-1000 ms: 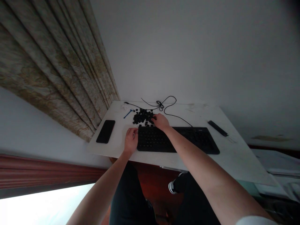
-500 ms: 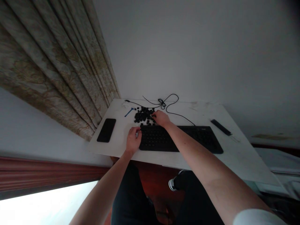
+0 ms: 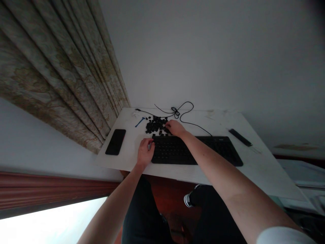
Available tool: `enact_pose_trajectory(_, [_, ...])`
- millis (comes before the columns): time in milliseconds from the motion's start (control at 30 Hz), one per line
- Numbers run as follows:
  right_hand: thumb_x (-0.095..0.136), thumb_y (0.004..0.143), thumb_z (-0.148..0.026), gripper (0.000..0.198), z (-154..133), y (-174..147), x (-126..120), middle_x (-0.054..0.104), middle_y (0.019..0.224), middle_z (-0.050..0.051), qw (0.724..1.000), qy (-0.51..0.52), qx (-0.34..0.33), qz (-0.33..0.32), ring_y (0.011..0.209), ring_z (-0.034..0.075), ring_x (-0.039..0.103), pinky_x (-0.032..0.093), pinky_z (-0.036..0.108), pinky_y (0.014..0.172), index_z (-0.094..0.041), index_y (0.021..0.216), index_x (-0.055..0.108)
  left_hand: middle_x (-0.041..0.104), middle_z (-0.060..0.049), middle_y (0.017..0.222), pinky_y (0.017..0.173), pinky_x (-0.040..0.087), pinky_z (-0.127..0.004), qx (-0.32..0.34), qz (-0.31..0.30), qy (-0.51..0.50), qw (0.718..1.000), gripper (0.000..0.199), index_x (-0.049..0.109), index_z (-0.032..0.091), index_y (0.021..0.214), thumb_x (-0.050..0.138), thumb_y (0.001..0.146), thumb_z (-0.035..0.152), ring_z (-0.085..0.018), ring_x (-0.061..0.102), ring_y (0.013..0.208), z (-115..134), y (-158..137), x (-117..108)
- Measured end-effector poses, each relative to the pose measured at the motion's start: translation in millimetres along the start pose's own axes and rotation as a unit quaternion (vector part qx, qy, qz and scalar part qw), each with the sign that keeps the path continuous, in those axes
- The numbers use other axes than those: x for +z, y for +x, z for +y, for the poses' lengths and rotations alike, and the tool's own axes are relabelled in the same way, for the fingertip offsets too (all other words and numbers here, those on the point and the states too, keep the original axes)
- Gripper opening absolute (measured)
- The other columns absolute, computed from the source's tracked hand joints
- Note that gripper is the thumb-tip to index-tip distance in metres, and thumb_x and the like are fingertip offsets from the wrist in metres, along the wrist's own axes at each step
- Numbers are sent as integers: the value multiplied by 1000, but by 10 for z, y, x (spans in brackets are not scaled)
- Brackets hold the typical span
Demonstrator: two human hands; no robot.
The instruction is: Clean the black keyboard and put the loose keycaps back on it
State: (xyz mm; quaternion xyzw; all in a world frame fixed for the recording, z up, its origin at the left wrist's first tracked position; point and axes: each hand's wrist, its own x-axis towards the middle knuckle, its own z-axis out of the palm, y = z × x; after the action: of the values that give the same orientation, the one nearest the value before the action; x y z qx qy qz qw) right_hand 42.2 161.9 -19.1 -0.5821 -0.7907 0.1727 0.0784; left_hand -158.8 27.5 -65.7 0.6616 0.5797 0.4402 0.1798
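Observation:
A black keyboard (image 3: 172,154) lies along the front of the white table, with bare key positions showing on its left part. My left hand (image 3: 145,151) is curled at its upper left corner, thumb along the left edge, gripping it. Behind the keyboard is a heap of loose black keycaps (image 3: 154,125). My right hand (image 3: 175,127) reaches over the keyboard to the right side of this heap, fingertips pinched on a keycap there; the fingers mostly cover it. My right forearm hides part of the keyboard's middle.
A blue plastic tool (image 3: 139,122) lies left of the heap, and a dark phone (image 3: 115,142) near the left edge. A black cable (image 3: 186,121) loops behind the keyboard. On the right is a dark strip-like object (image 3: 239,137). The table (image 3: 256,169) meets the wall behind.
My right hand stays at the right side of the keycap heap, its fingers shifted slightly. My left hand holds its place at the keyboard corner. The whole view has shifted a little.

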Motion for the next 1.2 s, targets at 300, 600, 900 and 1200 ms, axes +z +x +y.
enact_pose_trajectory(300, [50,94,-15,36,41,-10,-16,66,125,12,1000,-19,-18,9,115,22,62,42,26,99,-20,122,71,65,-7,98,89,52,-39,11,-5,7,1000,14,61,21,104,52,93,22,-21,62,99,12,3,-5])
enact_pose_trajectory(600, [56,92,-19,27,-87,9,22,73,113,17,999,-39,-15,-17,112,27,64,45,30,96,-16,109,76,66,-8,100,90,49,-44,122,-72,111,984,18,62,22,102,53,88,16,-26,60,99,130,-46,-33])
enact_pose_trajectory(900, [64,87,-15,23,-36,-21,32,75,104,8,983,156,66,67,99,19,68,50,29,92,-17,107,75,69,-6,97,95,46,-47,131,-86,119,980,32,61,22,99,50,76,3,-26,62,100,152,-78,-66])
enact_pose_trajectory(1200, [72,79,-13,9,109,-484,61,69,71,2,830,528,130,119,67,14,69,60,27,68,-13,87,67,71,-7,100,107,38,-51,207,-135,141,959,32,64,20,104,52,78,8,-25,63,101,222,-102,-79])
